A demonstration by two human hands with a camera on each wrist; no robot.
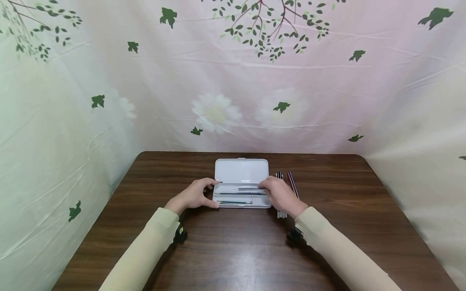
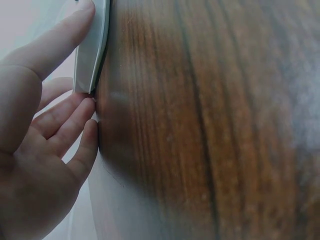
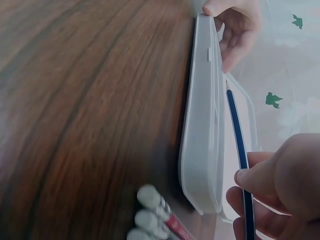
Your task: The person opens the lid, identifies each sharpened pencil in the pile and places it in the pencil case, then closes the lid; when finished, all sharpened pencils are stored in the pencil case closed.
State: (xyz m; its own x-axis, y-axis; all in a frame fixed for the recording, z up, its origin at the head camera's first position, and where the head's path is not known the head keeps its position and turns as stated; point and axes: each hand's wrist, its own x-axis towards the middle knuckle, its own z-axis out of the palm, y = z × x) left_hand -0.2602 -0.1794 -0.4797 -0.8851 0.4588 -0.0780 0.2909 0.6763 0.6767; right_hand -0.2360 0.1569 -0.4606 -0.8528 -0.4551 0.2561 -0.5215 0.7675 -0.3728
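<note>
An open white pencil case (image 1: 261,201) lies on the table with its lid raised at the back. My left hand (image 1: 196,195) holds its left end, thumb at the near corner and fingertips at the far one. In the right wrist view, a dark blue pencil (image 3: 237,127) is pinched between the thumb and fingers of my right hand (image 3: 280,187). That pencil is over the case, pointing left. Green pencils (image 1: 234,202) lie in the case's front compartment, and another dark pencil (image 1: 236,193) lies behind them.
Several pencils with white eraser ends (image 3: 148,196) lie side by side just right of the case, partly under my right hand. A purple pencil (image 1: 293,182) lies beyond them. The brown wooden table (image 1: 233,250) meets a patterned cloth (image 1: 164,109) at the back.
</note>
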